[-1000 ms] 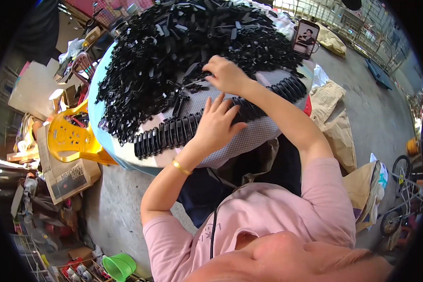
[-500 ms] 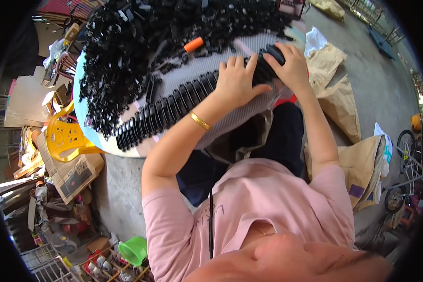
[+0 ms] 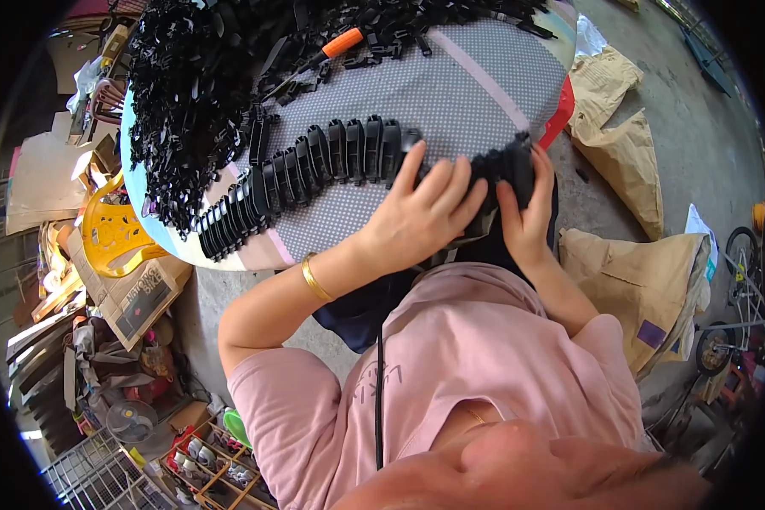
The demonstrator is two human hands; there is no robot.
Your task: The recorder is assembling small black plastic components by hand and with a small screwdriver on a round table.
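A curved row of black plastic pieces (image 3: pixel 327 153), stacked side by side, runs across the cloth-covered round table (image 3: pixel 382 89). At its right end, my left hand (image 3: pixel 429 208) curls over the pieces, its fingertips partly hidden among them. By the table's near edge, my right hand (image 3: pixel 529 212) grips a bunch of black plastic pieces (image 3: pixel 516 174) between thumb and fingers. Exactly what kind of part they are I cannot make out. A large heap of loose black pieces (image 3: pixel 191 93) covers the table's far left. An orange-handled screwdriver (image 3: pixel 342 42) lies beside the heap.
A yellow plastic chair (image 3: pixel 115 229) stands left of the table, near a flattened cardboard box (image 3: pixel 149 297). Brown paper sacks (image 3: pixel 625 280) lie on the floor at the right, with a bicycle (image 3: pixel 735 297) beyond. Below left are a fan (image 3: pixel 132 421) and a rack of shoes (image 3: pixel 212 459).
Both hands have come nearer my body, the right one carrying pieces to the table edge. The row's right part has bent and spread, and more bare cloth shows behind it.
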